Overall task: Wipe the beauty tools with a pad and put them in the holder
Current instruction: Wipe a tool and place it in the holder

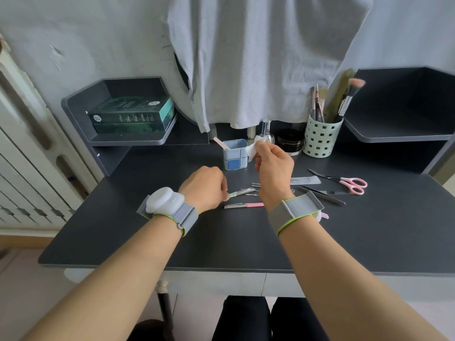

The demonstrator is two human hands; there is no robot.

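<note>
My left hand (205, 187) pinches the end of a green-handled razor (240, 192) that lies low over the dark desk. My right hand (273, 166) is raised above the tools and pinches a white pad (253, 148) beside the blue holder (235, 155), in which a nail file (221, 143) stands. A pink-handled razor (243, 205) lies in front of my hands. Small metal tools (254, 187) lie between my hands, partly hidden by my right wrist. Pink scissors (344, 182) and black tweezers (322, 194) lie to the right.
A green perforated cup (321, 139) with brushes stands at the back right, beside a black jar (289, 142) and a silver bottle (267, 131). Green boxes (133, 114) sit on the left shelf. A grey cloth (258, 57) hangs over the back.
</note>
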